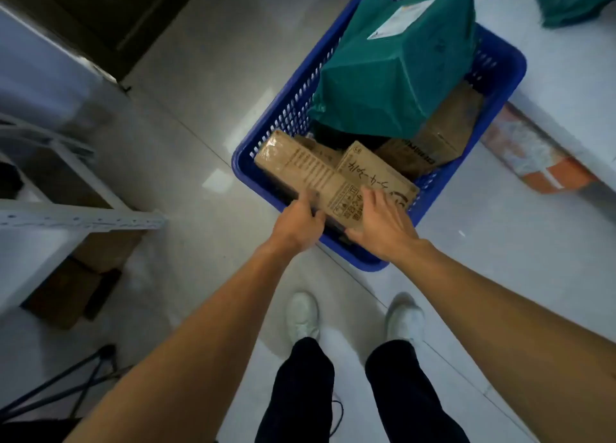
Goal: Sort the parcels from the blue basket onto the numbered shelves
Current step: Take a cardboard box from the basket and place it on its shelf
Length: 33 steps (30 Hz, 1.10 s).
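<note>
Reaching into the blue basket (253, 175), both hands meet on a long cardboard box (310, 172) that lies at the basket's near end, not yet lifted out.

- Left hand (296, 224): at the box's near-left corner. Its fingers are motion-blurred, so I cannot tell whether they grip or only touch.
- Right hand (383, 222): fingers straight and spread flat on the box top, thumb along the near edge. It presses rather than clasps.

Risks, as judged from here:
- A flat palm and an uncertain left grip give little hold. The box could slip and drop back, or catch on the basket wall.
- A second carton (373, 172) lies touching the box's far side and may drag or shift with it.
- A green poly mailer (396, 75) sits high on the pile, leaning on a brown carton (446, 132). Disturbing the lower parcels could tip it over the rim.

Writing:
- Long box: fine print in columns plus a block of handling symbols near the hands, too small to read.
- Second carton: large handwritten marker strokes, not decipherable.
- Mailer: white shipping label (401, 19), text illegible.
- Brown carton: dark printed capitals along its edge, cut off and unreadable.
- White metal shelving (83, 220) stands at left, with no shelf number visible on it.
</note>
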{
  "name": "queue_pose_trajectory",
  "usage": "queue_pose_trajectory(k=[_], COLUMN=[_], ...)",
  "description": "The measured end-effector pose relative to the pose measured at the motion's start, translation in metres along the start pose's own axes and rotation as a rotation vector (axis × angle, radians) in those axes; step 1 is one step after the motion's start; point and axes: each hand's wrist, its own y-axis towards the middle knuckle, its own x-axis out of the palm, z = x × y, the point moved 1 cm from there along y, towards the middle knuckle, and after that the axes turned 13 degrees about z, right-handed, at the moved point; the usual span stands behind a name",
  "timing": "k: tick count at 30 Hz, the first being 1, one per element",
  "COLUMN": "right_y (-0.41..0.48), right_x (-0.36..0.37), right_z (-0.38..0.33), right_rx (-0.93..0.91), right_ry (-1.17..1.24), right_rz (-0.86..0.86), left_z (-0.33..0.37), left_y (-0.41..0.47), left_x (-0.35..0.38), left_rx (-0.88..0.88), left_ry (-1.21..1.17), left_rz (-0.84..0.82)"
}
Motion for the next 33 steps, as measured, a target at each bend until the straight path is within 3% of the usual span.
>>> queue_pose_trajectory(k=[6, 11, 19, 24, 30, 33], right_y=[0.027, 0.050, 0.040, 0.019, -0.011, -0.032], right_x=[0.016, 0.018, -0.013, -0.061, -0.158, -0.222], right_z=[-0.004, -0.019, -0.011, 0.000, -0.009, -0.017], right_rx=[0.074, 0.061, 0.118, 0.124, 0.046, 0.043], right_ry=[0.014, 0.013, 0.067, 0.050, 0.067, 0.142], right_rz=[-0.074, 0.019, 0.078, 0.152, 0.241, 0.309], left_z=[-0.013, -0.005, -0.002, 0.027, 0.090, 0.123], left_y=[0.019, 0.031, 0.034, 0.024, -0.008, -0.042], left_x=[0.002, -0.011, -0.058, -0.088, -0.136, -0.170], left_rx=[-0.022, -0.011, -0.022, 0.063, 0.266, 0.332], left_ry=[-0.129, -0.120, 0.052, 0.185, 0.292, 0.343], left_rz=[0.025, -0.053, -0.153, -0.038, -0.045, 0.097])
